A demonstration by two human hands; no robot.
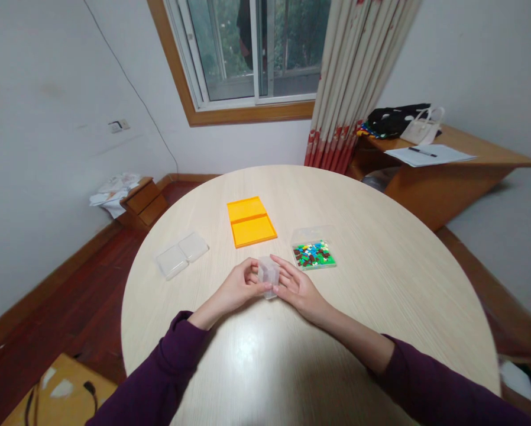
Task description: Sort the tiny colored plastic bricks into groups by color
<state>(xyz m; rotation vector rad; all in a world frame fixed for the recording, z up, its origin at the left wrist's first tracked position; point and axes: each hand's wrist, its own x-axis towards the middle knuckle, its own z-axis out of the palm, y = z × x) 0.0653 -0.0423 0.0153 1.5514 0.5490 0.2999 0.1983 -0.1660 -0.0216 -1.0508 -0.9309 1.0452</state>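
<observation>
Between my two hands is a small clear plastic box (269, 271), gripped from both sides above the near middle of the table. My left hand (239, 283) has its thumb and fingers closed on the box's left side. On the opposite side my right hand (301, 291) holds it with the thumb low and the fingers behind. Just beyond my right hand lies an open clear case (314, 254) full of small green, blue, brown and white building bricks. An open orange case (252, 222) lies flat farther back. To the left is an open clear case (182, 254).
The round pale wooden table (381, 284) has a curved edge. Behind it are a window (256, 53) and a curtain (345, 77). At the right a wooden desk (482, 148) bears papers, a pen and a white handbag (423, 127). A yellow stool (65, 393) stands at the lower left.
</observation>
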